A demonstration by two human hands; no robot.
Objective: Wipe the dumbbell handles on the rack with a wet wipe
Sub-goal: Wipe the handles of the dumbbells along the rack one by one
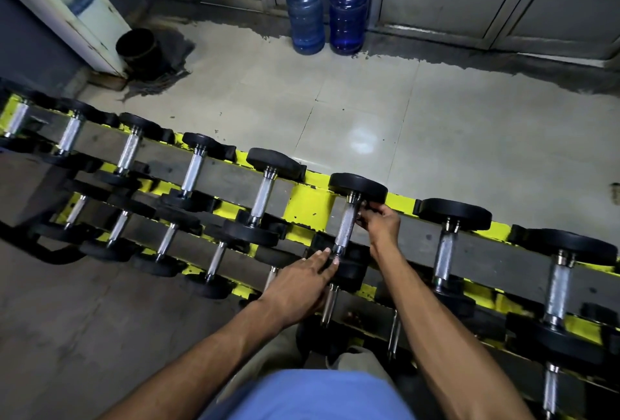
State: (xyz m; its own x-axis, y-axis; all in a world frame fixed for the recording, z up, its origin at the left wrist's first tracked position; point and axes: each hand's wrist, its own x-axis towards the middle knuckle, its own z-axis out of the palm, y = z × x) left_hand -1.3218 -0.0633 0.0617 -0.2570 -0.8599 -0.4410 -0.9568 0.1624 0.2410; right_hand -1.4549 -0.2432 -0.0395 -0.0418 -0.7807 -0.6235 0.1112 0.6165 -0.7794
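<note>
bucket: black round bucket (137,47) on the floor, far left, well behind the rack.
rack: yellow-and-black steel rack (308,205), two tiers, runs diagonally across the view, dumbbells in a row on each.
left hand (302,280): fingers straight and together, lying flat on the near black rubber head (350,268) of the upper-tier dumbbell; holds nothing.
jugs: two blue plastic water jugs (325,13), upright, side by side at the far wall.
handle: knurled chrome dumbbell handle (345,228), on the upper tier, between the two hands.
right hand (380,220): fingers curled, tips against the right side of the handle's far end, just under the far head. Cannot tell if they close round it. Wipe not made out.
</note>
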